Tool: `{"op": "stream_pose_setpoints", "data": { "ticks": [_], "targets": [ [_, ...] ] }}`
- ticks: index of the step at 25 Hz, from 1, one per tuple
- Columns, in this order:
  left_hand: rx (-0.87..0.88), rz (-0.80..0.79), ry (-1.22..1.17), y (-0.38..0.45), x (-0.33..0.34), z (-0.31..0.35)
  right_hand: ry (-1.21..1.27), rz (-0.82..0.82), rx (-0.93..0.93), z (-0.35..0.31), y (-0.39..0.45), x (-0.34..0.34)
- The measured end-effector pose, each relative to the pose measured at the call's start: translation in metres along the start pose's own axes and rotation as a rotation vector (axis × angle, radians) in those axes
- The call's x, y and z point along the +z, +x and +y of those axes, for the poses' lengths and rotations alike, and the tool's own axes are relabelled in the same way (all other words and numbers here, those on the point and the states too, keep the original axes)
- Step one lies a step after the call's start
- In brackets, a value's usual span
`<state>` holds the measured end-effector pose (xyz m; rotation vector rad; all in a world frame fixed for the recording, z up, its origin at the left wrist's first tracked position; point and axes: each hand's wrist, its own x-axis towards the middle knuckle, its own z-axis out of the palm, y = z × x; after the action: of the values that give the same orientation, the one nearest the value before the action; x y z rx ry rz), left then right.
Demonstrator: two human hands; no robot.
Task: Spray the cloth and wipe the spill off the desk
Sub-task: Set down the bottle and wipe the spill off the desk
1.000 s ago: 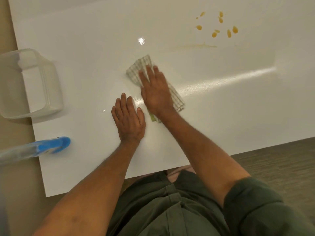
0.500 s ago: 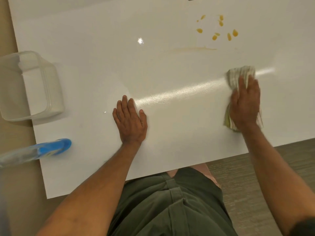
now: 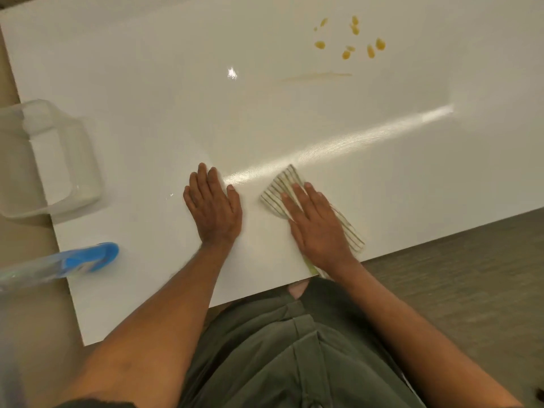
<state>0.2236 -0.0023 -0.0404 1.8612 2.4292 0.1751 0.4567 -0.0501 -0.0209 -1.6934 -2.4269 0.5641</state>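
Note:
My right hand (image 3: 316,225) presses flat on a folded striped cloth (image 3: 281,187) near the front edge of the white desk (image 3: 147,83). Most of the cloth lies under the palm; its far end sticks out past the fingertips. My left hand (image 3: 212,207) rests flat and empty on the desk just left of the cloth. Several yellow-orange spill drops (image 3: 350,42) sit at the far right of the desk, with a thin yellowish smear (image 3: 318,75) below them. A spray bottle (image 3: 88,259) with a blue cap lies at the desk's left front corner.
A clear plastic container (image 3: 56,160) stands on the desk's left edge. The desk's front edge runs diagonally just behind my hands, with grey floor (image 3: 471,275) beyond it on the right.
My right hand slid the cloth from the middle out to the right, then back leftward to beside my left hand. The left hand stayed in place.

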Motion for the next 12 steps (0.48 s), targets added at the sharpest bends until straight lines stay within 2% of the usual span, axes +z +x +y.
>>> {"op": "stream_pose_setpoints", "data": {
  "ticks": [5,8,12],
  "targets": [
    [-0.014,-0.003,-0.026,0.0,0.003,0.0,-0.043,0.08,0.308,0.101,-0.018,-0.036],
    [-0.026,-0.008,-0.02,0.0,0.004,0.0,-0.057,0.191,0.467,0.155,0.013,-0.057],
    [-0.034,0.008,0.006,0.001,0.005,0.0,-0.116,0.299,0.636,0.192,0.075,-0.069]
  ]
}}
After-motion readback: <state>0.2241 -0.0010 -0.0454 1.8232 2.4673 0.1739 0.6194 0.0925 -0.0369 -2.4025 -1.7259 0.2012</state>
